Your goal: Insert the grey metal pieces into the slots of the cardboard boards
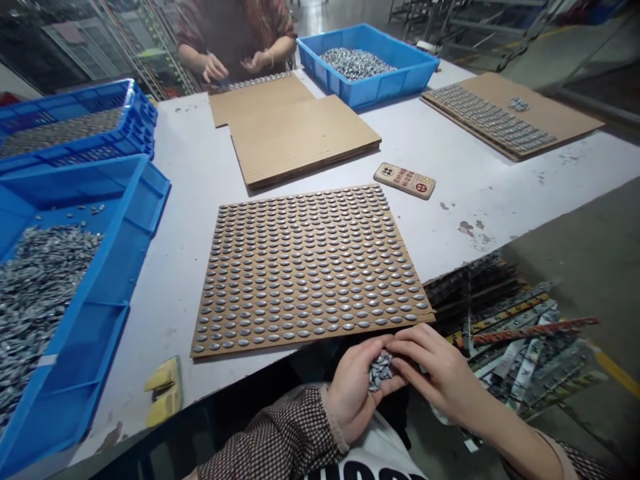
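Note:
My left hand (354, 387) is cupped below the table's near edge, holding a small heap of grey metal pieces (380, 369). My right hand (433, 370) rests against it, fingers pinched into that heap. Just beyond both hands lies a cardboard sheet (310, 267) covered with neat rows of the same oval metal pieces. A blue bin (75, 287) at my left holds a large pile of loose pieces.
A second blue bin (75, 123) sits behind the first, a third (367, 63) at the far side. Bare cardboard sheets (295, 130), a phone (404, 181), another filled sheet (505, 113). A person's hands (235, 65) work opposite. Yellow object (164, 390); scrap strips (520, 333) on the floor.

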Demonstrator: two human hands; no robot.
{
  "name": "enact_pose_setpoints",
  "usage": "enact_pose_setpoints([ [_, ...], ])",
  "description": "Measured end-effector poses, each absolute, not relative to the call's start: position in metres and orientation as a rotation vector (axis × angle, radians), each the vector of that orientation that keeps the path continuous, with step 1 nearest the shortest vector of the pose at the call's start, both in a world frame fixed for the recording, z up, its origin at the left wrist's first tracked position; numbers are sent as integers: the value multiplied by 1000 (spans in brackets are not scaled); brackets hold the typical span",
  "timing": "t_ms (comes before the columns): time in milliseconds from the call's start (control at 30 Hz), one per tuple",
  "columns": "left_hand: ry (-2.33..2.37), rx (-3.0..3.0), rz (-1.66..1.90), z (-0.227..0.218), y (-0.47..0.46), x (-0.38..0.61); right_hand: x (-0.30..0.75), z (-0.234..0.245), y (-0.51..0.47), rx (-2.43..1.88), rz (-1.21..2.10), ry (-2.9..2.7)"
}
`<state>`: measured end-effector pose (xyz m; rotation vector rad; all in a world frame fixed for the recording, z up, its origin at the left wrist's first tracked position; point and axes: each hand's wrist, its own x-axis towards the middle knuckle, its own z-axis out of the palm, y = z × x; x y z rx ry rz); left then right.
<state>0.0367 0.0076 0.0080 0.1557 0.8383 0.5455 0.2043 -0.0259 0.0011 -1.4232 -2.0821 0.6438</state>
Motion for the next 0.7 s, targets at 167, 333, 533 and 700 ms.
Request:
enact_pose_setpoints([
  [167, 864, 158, 553, 1, 5, 38, 206, -1, -32, -1415, 631, -2000],
  [333, 884, 294, 518, -7, 3, 39, 215, -7, -38, -1479, 376, -2022],
  [533, 835, 347, 439, -6, 3, 40, 212, -8, -39, -1397, 430, -2067],
  [700, 830, 371, 396, -6, 6, 41, 223, 4, -40, -1364, 705, -2057],
])
